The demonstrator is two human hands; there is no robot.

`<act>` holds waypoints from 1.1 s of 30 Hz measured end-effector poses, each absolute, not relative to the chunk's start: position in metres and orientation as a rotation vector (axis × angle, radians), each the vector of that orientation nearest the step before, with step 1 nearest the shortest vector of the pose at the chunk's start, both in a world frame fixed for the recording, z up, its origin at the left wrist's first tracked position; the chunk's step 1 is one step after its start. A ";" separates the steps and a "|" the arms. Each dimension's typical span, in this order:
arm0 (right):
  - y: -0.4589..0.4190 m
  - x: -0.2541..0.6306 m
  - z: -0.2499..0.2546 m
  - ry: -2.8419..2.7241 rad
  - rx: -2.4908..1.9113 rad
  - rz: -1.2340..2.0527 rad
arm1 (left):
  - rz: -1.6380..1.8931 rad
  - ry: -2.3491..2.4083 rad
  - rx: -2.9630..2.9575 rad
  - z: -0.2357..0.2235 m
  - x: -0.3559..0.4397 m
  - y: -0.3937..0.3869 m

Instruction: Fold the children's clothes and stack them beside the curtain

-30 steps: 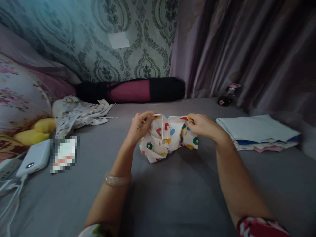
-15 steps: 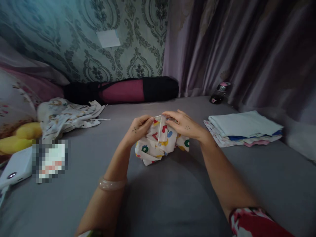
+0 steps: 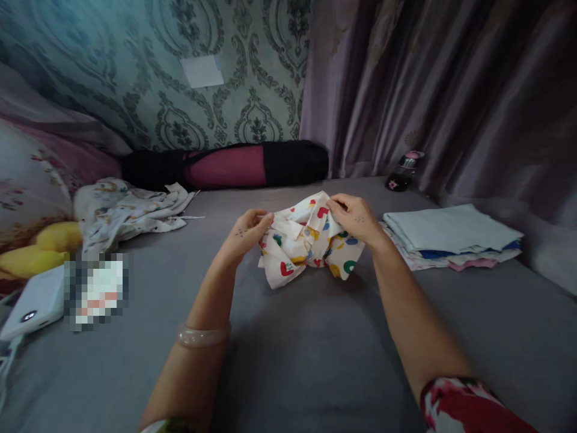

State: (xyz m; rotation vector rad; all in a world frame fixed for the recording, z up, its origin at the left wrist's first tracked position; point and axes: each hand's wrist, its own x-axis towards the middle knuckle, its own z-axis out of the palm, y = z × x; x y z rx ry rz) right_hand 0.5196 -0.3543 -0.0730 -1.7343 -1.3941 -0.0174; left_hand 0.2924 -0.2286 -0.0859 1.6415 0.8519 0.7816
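A small white garment point(image 3: 306, 243) printed with red, blue, yellow and green shapes hangs bunched between both hands, just above the grey bed sheet point(image 3: 293, 349). My left hand point(image 3: 246, 231) pinches its left edge with thumb and fingers closed. My right hand point(image 3: 354, 219) grips the cloth's upper right part, fingers curled round it. A pale bangle sits on my left wrist. A stack of folded clothes point(image 3: 451, 234) lies to the right of my right hand.
A crumpled patterned cloth point(image 3: 130, 207) lies at the left, next to a yellow soft toy point(image 3: 36, 249) and a white power bank point(image 3: 33, 300). A black and pink roll bag point(image 3: 229, 163) lies against the wall. A small bottle point(image 3: 401, 171) stands by the curtain.
My right hand has moved from the middle of the garment to its upper right and pulled it open and upward. The left hand keeps its pinch. The garment now hangs wider.
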 end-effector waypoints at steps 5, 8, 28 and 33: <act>-0.356 0.529 -0.074 -1.377 -1.736 -0.087 | 0.544 0.899 1.493 -0.085 0.292 -0.229; -0.357 0.533 -0.075 -1.362 -1.738 -0.116 | 0.536 0.884 1.438 -0.083 0.290 -0.228; -0.357 0.517 -0.072 -1.320 -1.757 -0.208 | 0.744 0.939 1.148 -0.070 0.290 -0.230; -0.352 0.502 -0.074 -1.419 -1.757 -0.131 | 0.865 1.063 1.115 -0.070 0.283 -0.219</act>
